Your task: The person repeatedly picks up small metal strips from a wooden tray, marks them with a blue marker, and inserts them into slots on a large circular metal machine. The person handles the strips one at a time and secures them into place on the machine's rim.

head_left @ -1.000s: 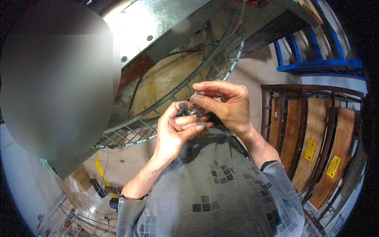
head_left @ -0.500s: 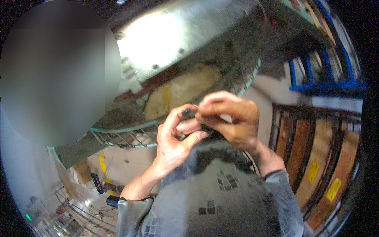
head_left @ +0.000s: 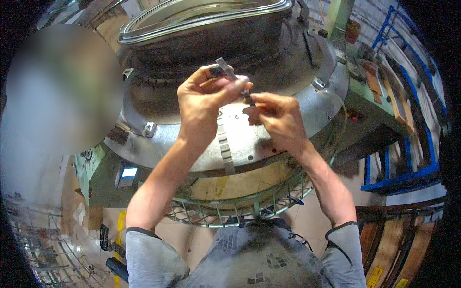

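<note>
Raised left hand (head_left: 199, 103) and right hand (head_left: 282, 117) since the earlier frame, from short of the steel ring (head_left: 156, 146) to over it in view. Clamps a flat grey metal strip (head_left: 227, 68) above the ring in the left; pinches a small dark piece (head_left: 248, 97) in the right. Shows yellow labels (head_left: 374, 277) low right of the ring, too small to read.

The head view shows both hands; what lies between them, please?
In the head view, a small dark piece lies between the left hand and right hand.
</note>
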The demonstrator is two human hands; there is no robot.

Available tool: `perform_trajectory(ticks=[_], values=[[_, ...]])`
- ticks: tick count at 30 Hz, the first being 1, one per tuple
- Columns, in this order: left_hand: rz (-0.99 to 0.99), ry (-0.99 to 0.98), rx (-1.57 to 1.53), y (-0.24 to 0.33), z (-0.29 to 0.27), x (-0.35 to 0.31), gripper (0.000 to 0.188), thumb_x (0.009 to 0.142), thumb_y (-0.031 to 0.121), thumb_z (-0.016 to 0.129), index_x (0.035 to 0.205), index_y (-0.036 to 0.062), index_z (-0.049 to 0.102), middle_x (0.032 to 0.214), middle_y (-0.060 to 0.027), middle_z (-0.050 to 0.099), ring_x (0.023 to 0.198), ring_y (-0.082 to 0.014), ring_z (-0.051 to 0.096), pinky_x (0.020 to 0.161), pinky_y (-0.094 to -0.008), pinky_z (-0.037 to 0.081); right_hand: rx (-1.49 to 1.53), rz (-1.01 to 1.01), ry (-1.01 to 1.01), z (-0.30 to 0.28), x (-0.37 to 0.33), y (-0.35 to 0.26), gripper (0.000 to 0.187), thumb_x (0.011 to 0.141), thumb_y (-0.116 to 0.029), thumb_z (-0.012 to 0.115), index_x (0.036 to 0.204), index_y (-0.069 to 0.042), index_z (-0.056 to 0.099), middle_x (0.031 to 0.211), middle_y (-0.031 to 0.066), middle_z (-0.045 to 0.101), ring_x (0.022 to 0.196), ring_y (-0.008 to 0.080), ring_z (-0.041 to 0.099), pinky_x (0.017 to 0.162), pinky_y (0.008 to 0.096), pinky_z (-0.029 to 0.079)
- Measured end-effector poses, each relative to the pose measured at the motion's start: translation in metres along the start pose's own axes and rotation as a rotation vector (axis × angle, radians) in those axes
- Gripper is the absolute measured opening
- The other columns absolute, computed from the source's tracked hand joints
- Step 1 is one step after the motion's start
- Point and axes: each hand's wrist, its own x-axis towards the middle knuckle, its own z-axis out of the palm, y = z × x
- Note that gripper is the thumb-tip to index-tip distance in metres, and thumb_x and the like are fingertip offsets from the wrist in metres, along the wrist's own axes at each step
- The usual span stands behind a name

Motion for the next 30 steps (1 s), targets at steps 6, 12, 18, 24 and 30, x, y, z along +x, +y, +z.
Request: perform_trajectory(ticks=[6, 12, 18, 24, 30], values=[[-0.164, 0.108, -0.017, -0.028, -0.036, 0.074, 0.022, 0.08, -0.005, 0.079, 0.096, 0.0008, 0.065, 0.096, -0.0142, 0.073, 0.086, -0.0258, 0.074, 0.078, -0.0397, 0.064, -0.25, 0.009, -0.213, -0.009, 0.094, 0.039, 0.027, 0.085, -0.025, 0.076, 0.099, -0.002, 0.077, 0.083, 0.0136, 0.076, 0.074, 0.0163, 0.072, 0.068, 0.0322, 0.055], [-0.321, -0.003, -0.004, -0.048, -0.068, 0.125, 0.021, 0.083, -0.007, 0.073, 0.101, -0.0013, 0.064, 0.099, -0.0153, 0.072, 0.092, -0.0267, 0.073, 0.081, -0.0377, 0.063, 0.058, 0.224, -0.535, -0.009, 0.151, 0.072, 0.022, 0.09, -0.021, 0.075, 0.088, 0.0, 0.072, 0.065, 0.001, 0.063, 0.058, 0.0066, 0.053, 0.052, 0.0251, 0.042], [-0.291, 0.026, -0.049, -0.063, -0.079, 0.135, 0.027, 0.083, -0.002, 0.076, 0.108, 0.0005, 0.065, 0.102, -0.0142, 0.073, 0.091, -0.0256, 0.072, 0.082, -0.0371, 0.062, 0.1, 0.28, -0.523, -0.004, 0.159, 0.086, 0.019, 0.093, -0.021, 0.072, 0.093, -0.002, 0.073, 0.072, 0.0023, 0.066, 0.06, 0.0081, 0.057, 0.053, 0.0241, 0.045], [0.115, 0.037, 0.803, -0.063, -0.077, 0.114, 0.022, 0.087, 0.006, 0.075, 0.108, -0.0006, 0.071, 0.098, -0.011, 0.075, 0.094, -0.0235, 0.071, 0.082, -0.0341, 0.056, 0.077, 0.119, -0.231, -0.003, 0.146, 0.097, 0.018, 0.091, -0.014, 0.069, 0.101, -0.003, 0.077, 0.093, 0.0066, 0.077, 0.082, 0.0122, 0.066, 0.076, 0.0306, 0.054], [0.725, -0.019, 1.377, -0.077, -0.073, 0.107, 0.029, 0.079, -0.003, 0.065, 0.107, 0.0009, 0.069, 0.114, -0.0197, 0.07, 0.104, -0.0398, 0.065, 0.093, -0.0465, 0.051, -0.061, 0.047, -0.14, -0.002, 0.146, 0.101, 0.017, 0.09, -0.016, 0.07, 0.1, -0.004, 0.077, 0.092, 0.0087, 0.078, 0.081, 0.0128, 0.067, 0.077, 0.0317, 0.054]])
